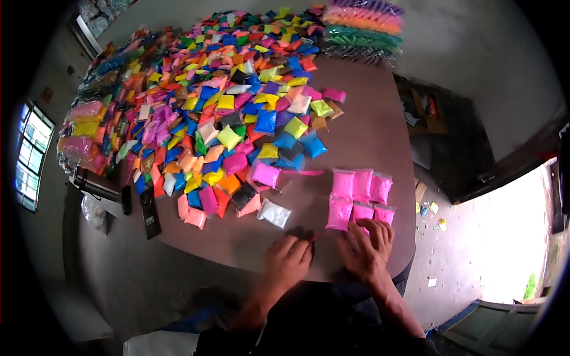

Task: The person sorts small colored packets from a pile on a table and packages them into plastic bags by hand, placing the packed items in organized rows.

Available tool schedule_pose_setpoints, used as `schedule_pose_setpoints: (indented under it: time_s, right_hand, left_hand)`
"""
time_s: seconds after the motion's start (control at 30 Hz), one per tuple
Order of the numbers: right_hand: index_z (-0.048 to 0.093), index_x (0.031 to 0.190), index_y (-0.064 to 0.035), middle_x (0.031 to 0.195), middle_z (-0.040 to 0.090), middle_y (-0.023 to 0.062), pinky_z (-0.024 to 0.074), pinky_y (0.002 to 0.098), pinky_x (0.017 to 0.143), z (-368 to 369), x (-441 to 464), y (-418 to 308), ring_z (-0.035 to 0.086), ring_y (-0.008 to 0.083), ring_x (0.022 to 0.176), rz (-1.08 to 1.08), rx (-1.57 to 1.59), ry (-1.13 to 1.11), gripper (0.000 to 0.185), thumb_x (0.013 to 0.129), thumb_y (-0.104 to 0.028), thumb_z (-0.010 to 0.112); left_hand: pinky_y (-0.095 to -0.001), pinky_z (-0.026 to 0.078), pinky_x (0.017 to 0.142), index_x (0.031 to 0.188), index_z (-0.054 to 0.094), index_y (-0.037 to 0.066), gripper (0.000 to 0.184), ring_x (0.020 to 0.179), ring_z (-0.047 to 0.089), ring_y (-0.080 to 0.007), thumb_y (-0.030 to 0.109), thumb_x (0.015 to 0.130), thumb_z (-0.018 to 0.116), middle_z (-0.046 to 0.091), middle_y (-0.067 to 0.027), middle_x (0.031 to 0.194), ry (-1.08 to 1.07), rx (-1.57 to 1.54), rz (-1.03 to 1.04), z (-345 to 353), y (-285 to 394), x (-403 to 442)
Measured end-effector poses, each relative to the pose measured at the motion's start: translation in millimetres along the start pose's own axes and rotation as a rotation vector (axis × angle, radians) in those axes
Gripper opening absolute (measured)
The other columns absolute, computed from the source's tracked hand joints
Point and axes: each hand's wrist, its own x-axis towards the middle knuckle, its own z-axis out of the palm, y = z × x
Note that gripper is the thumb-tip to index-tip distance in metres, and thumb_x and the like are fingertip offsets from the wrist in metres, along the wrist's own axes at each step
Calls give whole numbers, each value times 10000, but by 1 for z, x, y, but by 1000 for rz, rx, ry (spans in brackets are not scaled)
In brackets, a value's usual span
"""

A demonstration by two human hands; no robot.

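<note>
Six pink packets, in two rows of three, lie flat near the table's right front edge; one pink packet is at the lower left of the group. My right hand reaches over the lower row, fingers apart, fingertips at the lower middle and right packets. To its left, my left hand rests at the table's front edge with fingers curled together. A thin pinkish-red strip shows by its fingertips; whether they grip it is unclear. A white packet lies just beyond my left hand.
A big heap of small coloured packets covers the table's left and back. Bundled packs are stacked at the far right. A black phone-like object and a dark cylinder lie at the left edge.
</note>
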Motion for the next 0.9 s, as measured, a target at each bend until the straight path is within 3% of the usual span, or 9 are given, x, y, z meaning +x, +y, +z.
schedule_pose_setpoints:
  time_s: [0.13, 0.27, 0.33, 0.4, 0.5, 0.67, 0.73, 0.77, 0.9]
  right_hand:
    - [728, 1064, -79, 1069, 686, 134, 505, 462, 897, -28, -18, 2, 653, 338, 977, 32, 40, 18, 382, 697, -43, 826]
    - [722, 1048, -80, 1048, 687, 109, 509, 451, 862, -41, -49, 8, 648, 327, 966, 112, 79, -20, 373, 692, -52, 829]
    - [724, 1048, -67, 1040, 692, 120, 515, 440, 821, -43, -60, 8, 652, 327, 947, 167, 108, -93, 379, 683, -13, 810]
    - [734, 1005, -64, 1019, 699, 118, 503, 434, 831, -39, -64, 5, 654, 323, 932, 185, 126, -67, 329, 687, -13, 800]
    - [736, 915, -75, 977, 702, 106, 483, 418, 864, -34, -60, 0, 651, 311, 926, 222, 60, -68, 234, 691, -24, 781]
    - [734, 916, -52, 969, 707, 127, 492, 432, 850, -25, -63, 0, 645, 330, 908, 221, 18, -15, 225, 701, 13, 740]
    - [726, 904, -55, 963, 707, 129, 495, 430, 841, -24, -61, 0, 647, 328, 899, 201, -28, -13, 204, 711, 11, 735]
    - [718, 887, -98, 932, 690, 80, 477, 413, 814, -20, -61, 1, 643, 299, 861, 178, -65, 21, 194, 718, -4, 711]
    - [709, 912, -60, 956, 703, 127, 496, 437, 825, -22, -64, 2, 645, 331, 889, 181, -74, -14, 185, 741, 7, 722]
  left_hand:
    - [-386, 568, 605, 856, 697, 111, 118, 712, 672, -290, 63, 799, 788, 618, -59, 815, 23, -53, 45, -6, -4, 5]
    - [-363, 559, 584, 858, 705, 126, 124, 685, 659, -255, 105, 803, 814, 615, -32, 802, -111, -11, 133, -14, -12, 1]
    - [-380, 552, 617, 842, 682, 132, 103, 748, 653, -265, 161, 830, 779, 626, -44, 890, -207, -124, 30, -22, -10, 6]
    - [-365, 560, 573, 868, 713, 132, 109, 685, 663, -250, 140, 832, 815, 639, -12, 816, -162, -137, 37, -25, -20, 18]
    - [-382, 561, 609, 870, 707, 101, 123, 770, 687, -272, 136, 822, 815, 671, -57, 835, -161, 116, 280, -43, -46, 48]
    - [-421, 559, 723, 868, 695, 56, 123, 861, 680, -312, 130, 846, 791, 698, -93, 900, -38, 278, 173, -74, -87, 117]
    - [-432, 546, 746, 916, 689, 68, 125, 888, 650, -304, 146, 852, 763, 674, -72, 948, 88, 284, -47, -74, -119, 141]
    - [-446, 540, 766, 920, 685, 58, 141, 905, 648, -322, 151, 853, 767, 681, -89, 957, 123, 332, -24, -76, -139, 153]
    - [-469, 539, 813, 958, 695, 32, 186, 965, 652, -343, 162, 852, 776, 695, -116, 1010, 116, 387, 23, -83, -171, 188]
